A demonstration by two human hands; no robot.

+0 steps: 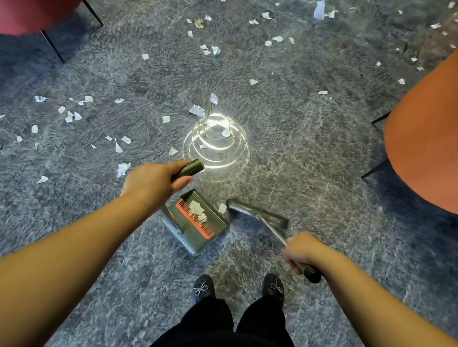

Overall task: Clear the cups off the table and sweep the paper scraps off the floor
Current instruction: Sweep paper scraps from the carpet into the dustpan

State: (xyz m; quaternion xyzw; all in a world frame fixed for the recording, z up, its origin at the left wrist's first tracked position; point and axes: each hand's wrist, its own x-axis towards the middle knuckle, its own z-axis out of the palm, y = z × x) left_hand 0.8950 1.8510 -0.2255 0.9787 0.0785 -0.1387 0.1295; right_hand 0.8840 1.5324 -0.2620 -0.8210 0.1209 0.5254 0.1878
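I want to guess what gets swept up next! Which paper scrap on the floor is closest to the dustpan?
The scrap lying between the dustpan mouth and the broom head; the other loose scraps lie farther out.

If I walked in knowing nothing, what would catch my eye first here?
Probably the white paper scraps strewn over the grey floor, and a bright ring-shaped glare at its middle. Below that, the left hand grips a dustpan handle and the right hand a broom.

A single wide-angle view from the person's head looks steeply down at the floor (pixel 293 157). Both forearms reach in from the lower corners, shoes (pixel 204 285) lie near the bottom centre, and chairs (pixel 446 116) bend along the upper edges.
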